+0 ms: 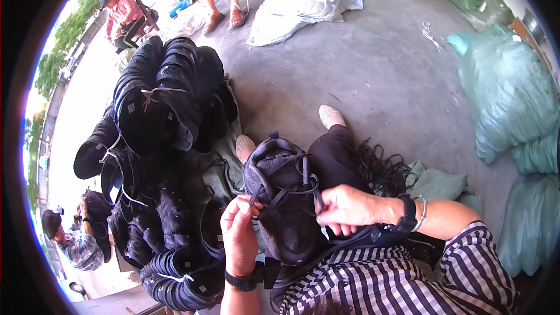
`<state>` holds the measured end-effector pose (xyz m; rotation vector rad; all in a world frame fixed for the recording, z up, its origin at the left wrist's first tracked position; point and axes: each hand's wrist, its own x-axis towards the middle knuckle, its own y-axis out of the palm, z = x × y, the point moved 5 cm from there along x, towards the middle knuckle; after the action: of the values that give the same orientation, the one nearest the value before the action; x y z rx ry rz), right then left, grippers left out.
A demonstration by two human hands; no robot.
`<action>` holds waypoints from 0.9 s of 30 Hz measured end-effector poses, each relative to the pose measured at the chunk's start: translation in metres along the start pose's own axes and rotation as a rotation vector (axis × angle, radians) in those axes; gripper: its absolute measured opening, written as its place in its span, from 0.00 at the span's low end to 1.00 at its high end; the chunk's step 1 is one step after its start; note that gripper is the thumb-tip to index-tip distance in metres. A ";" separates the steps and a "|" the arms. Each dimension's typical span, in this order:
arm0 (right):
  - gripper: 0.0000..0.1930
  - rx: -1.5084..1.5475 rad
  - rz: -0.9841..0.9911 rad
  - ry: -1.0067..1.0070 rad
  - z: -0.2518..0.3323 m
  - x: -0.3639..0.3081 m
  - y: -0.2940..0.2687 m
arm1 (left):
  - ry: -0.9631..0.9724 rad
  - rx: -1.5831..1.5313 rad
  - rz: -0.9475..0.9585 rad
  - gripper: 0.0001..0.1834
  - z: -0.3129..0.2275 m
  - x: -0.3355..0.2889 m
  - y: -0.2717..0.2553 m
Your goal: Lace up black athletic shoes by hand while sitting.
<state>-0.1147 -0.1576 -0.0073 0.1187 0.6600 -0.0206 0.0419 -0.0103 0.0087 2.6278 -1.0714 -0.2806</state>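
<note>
A black shoe (290, 230) rests on my lap, its toe toward my body and its padded opening away from me. Dark shoelaces (286, 193) cross over its tongue, and one forms a loose loop at the right side. My left hand (240, 230) pinches a lace at the shoe's left edge, fingertips and thumb together. On the other side, my right hand (350, 207) is closed on another stretch of lace near the loop. Both hands sit beside the upper, with the lace drawn between them.
Stacked black shoe pieces tied with white string (146, 111) rise at my left. A bunch of black laces (382, 166) lies by my right leg. Green sacks (507, 93) line the right, and a white sack (297, 6) lies ahead. Other people (125, 17) sit farther off.
</note>
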 end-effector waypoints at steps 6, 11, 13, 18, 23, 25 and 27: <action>0.12 -0.008 -0.065 -0.062 0.003 -0.011 -0.017 | -0.051 -0.030 -0.005 0.10 0.000 0.000 -0.005; 0.12 -0.117 -0.576 -0.522 0.036 -0.009 -0.050 | -0.051 0.033 0.024 0.11 0.002 -0.005 -0.004; 0.12 -0.114 -0.597 -0.513 0.042 -0.004 -0.049 | -0.015 0.006 0.052 0.11 0.002 -0.003 -0.001; 0.09 -0.604 -0.615 -0.507 0.050 0.003 -0.033 | -0.013 0.089 0.034 0.12 0.003 -0.005 0.000; 0.08 -0.486 -0.556 -0.586 0.036 -0.003 -0.028 | -0.045 0.085 0.009 0.15 0.001 -0.005 0.005; 0.09 -0.387 -0.536 -0.503 0.032 -0.007 -0.024 | 0.016 0.059 0.050 0.11 0.003 -0.005 0.003; 0.09 -0.357 -0.501 -0.434 0.034 -0.010 -0.022 | -0.010 0.080 0.009 0.13 0.003 -0.005 0.002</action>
<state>-0.1029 -0.1839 0.0234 -0.3895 0.2374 -0.3984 0.0362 -0.0086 0.0067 2.6941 -1.1196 -0.2540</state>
